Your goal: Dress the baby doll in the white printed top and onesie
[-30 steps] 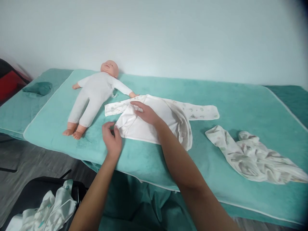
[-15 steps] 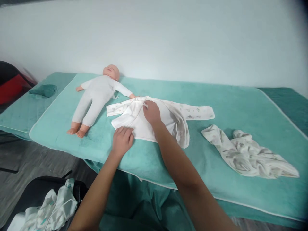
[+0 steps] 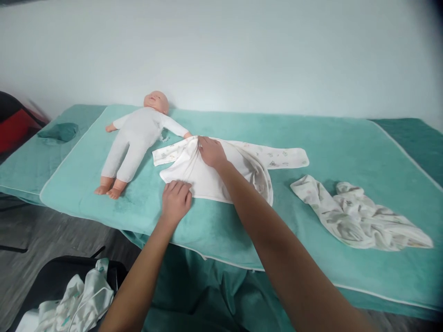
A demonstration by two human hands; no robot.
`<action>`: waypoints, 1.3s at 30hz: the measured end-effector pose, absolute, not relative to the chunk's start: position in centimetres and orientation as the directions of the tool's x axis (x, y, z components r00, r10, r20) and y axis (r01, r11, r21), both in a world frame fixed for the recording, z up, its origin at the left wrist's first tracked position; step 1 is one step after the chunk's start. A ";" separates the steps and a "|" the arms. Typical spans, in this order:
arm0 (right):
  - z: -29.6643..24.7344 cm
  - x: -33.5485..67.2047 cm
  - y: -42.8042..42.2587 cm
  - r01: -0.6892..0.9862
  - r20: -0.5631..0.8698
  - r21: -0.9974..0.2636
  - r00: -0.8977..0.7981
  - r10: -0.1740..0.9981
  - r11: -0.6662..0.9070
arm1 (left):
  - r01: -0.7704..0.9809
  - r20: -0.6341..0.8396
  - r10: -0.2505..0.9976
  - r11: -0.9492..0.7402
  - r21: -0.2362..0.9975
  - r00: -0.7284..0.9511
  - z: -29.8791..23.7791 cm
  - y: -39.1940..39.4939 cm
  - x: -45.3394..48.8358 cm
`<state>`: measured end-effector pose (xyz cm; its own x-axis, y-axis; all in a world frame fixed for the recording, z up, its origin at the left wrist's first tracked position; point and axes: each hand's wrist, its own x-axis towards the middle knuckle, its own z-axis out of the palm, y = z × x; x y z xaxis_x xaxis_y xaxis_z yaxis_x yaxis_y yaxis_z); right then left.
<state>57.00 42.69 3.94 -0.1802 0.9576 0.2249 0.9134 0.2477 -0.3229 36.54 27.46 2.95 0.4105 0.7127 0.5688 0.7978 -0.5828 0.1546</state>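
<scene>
A white baby garment (image 3: 214,173) with a faint print lies spread on the teal mat (image 3: 311,138), its sleeves stretched left and right. My right hand (image 3: 211,152) rests on the garment's upper middle, fingers closed in a pinch on a fold of the cloth. My left hand (image 3: 176,199) sits at the garment's lower left hem, fingers curled down onto its edge. A baby doll (image 3: 136,133) in a pale grey suit lies on its back just left of the garment, one arm touching the left sleeve.
A crumpled printed cloth (image 3: 360,219) lies on the mat at the right. A dark green bundle (image 3: 57,131) sits at the far left. Below the mat's near edge, a black container (image 3: 55,281) holds white cloths (image 3: 79,302). A white wall stands behind.
My right hand has shifted slightly left and up on the garment, gathering a fold. My left hand has moved from the mat onto the garment's lower left hem.
</scene>
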 end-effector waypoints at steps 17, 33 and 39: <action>2.9 55.0 37.1 0.943 0.228 -0.304 -0.066 0.972 0.135 | 0.832 0.572 0.722 -0.542 0.119 0.389 3.1 27.7 36.6; 3.0 62.2 35.8 0.965 0.212 -0.254 0.114 0.971 -0.058 | 0.822 0.575 0.736 -0.541 0.179 0.359 3.0 27.6 36.5; 3.1 61.6 33.1 0.983 0.186 -0.183 0.048 0.981 -0.013 | 0.817 0.607 0.712 -0.550 0.171 0.352 2.9 27.7 36.4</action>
<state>61.59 33.13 3.14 0.0480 0.9814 0.1859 0.9831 -0.0135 -0.1828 36.41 27.69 2.92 0.3523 0.7120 0.6073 0.8172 -0.5504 0.1712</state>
